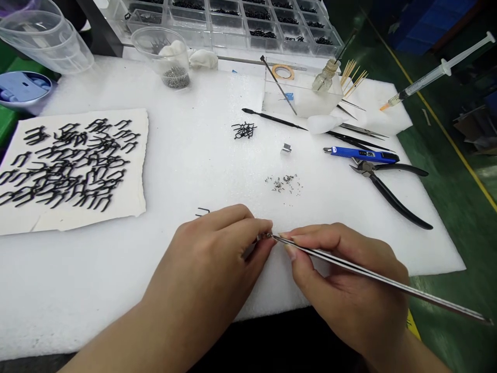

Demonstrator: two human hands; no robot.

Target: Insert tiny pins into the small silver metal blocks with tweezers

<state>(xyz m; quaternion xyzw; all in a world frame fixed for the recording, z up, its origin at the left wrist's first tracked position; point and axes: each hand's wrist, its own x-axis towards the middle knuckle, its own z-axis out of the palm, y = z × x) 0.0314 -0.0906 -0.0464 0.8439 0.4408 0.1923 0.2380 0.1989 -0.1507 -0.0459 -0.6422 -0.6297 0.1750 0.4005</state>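
Note:
My left hand (221, 248) is closed in a pinch on a tiny metal part (266, 235), mostly hidden by the fingers. My right hand (349, 280) grips a pair of slim metal tweezers (373, 273), their tips meeting that part at my left fingertips. A dark bent wire piece (202, 211) lies just beyond my left knuckles. Past the fingertips, tiny metal bits (285, 183) are scattered on the white foam sheet (174, 171). Farther back are a small shiny metal block (286, 149) and a heap of black bent pieces (244, 130).
At left, a pale card (132, 202) bears rows of black frame-like pieces. Cutting pliers (382, 181), a blue pen-like tool (361, 153) and a syringe (423, 80) lie at right. Behind stand a plastic cup (163, 57), a glass bottle (325, 76) and a compartment box (229, 39).

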